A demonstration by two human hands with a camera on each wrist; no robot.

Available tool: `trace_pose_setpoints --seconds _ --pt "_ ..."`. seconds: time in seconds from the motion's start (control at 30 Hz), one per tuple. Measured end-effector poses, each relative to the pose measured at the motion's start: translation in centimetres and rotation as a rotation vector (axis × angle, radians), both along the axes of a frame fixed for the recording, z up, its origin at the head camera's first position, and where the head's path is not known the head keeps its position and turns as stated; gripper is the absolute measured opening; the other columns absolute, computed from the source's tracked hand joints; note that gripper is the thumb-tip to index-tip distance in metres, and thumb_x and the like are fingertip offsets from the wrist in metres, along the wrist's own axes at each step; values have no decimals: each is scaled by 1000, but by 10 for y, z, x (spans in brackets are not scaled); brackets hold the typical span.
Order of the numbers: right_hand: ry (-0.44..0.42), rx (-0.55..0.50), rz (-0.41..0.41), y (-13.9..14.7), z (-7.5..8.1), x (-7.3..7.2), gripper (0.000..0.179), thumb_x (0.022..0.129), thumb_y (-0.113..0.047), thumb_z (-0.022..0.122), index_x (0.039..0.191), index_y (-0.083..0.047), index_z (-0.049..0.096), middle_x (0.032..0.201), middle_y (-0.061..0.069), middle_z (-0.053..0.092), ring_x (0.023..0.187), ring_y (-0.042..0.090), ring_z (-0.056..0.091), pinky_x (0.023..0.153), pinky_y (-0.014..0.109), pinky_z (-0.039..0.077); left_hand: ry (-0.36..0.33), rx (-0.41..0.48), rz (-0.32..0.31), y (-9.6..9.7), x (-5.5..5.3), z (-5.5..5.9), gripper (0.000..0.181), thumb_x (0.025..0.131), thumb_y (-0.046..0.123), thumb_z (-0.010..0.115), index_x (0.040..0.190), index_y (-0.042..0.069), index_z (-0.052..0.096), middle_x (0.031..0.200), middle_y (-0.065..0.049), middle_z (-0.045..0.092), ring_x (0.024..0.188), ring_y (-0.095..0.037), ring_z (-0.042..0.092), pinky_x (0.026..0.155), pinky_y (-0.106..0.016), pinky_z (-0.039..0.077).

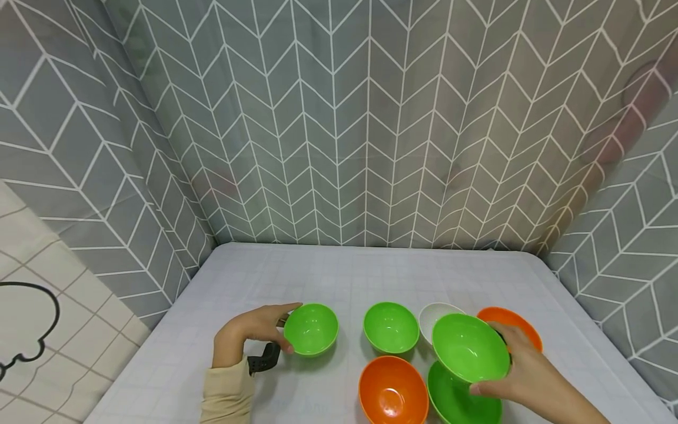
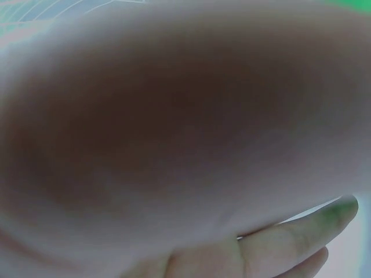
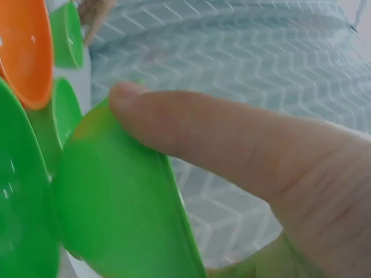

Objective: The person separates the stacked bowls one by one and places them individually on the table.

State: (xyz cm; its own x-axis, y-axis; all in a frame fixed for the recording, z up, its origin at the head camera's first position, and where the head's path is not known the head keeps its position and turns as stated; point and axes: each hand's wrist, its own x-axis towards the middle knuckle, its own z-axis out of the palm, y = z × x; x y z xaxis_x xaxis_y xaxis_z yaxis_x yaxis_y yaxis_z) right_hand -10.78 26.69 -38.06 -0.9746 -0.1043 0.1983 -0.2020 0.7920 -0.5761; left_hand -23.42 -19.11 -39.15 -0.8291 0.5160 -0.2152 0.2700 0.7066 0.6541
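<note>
Bowls, all with nothing in them, sit low in the head view on a pale grid-pattern table point(image 1: 371, 271): small green bowl point(image 1: 311, 328) at lower centre-left, second green bowl point(image 1: 391, 327) at centre, orange bowl point(image 1: 393, 391) at the bottom edge below it, white bowl point(image 1: 435, 318) just right of centre and partly hidden, another orange bowl point(image 1: 516, 324) at lower right, dark green bowl point(image 1: 459, 400) at the bottom right. Lifted green bowl point(image 1: 470, 347) is tilted, above the dark green one and in front of the white and right orange ones. Right hand point(image 1: 529, 377) grips that lifted bowl at its rim: thumb along the near edge, fingers behind it; right wrist view shows a finger pressed flat on the outer wall point(image 3: 133, 220). Left hand point(image 1: 249, 335) is curled around the left side of the small green bowl, fingers on the far rim, thumb on the near side; bowl stands on the table. Left wrist view is mostly blurred skin, no extra detail.
</note>
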Motion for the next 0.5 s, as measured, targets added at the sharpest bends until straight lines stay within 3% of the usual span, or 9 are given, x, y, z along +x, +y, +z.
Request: trace_pose_setpoints --seconds 0.27,0.37,0.43,0.5 --pt "67 47 -49 54 -17 16 93 57 -25 93 132 3 45 118 21 47 91 -1 42 63 29 44 9 -23 -5 0 1 -1 97 66 18 88 146 -2 36 128 -19 57 117 -37 55 99 -57 37" --pt "-29 96 -89 72 -22 19 94 63 -29 90 132 10 40 116 25 47 91 9 48 62 32 44 8 -19 -6 0 1 0 97 66 17 88 146 -2 36 129 -19 57 117 -37 55 99 -58 37" --pt "-108 122 -105 85 -25 20 92 68 -31 87 131 13 37 114 29 47 91 22 50 62 34 44 7 -16 -6 0 1 -1 97 66 17 88 146 -2 36 129 -19 57 117 -37 55 99 -58 37" --pt "-165 149 -100 97 -29 20 89 72 -32 84 129 17 36 109 26 51 88 25 52 61 33 44 6 -16 -2 0 1 -1 97 66 17 88 146 -1 36 128 -19 58 117 -37 55 99 -58 37"
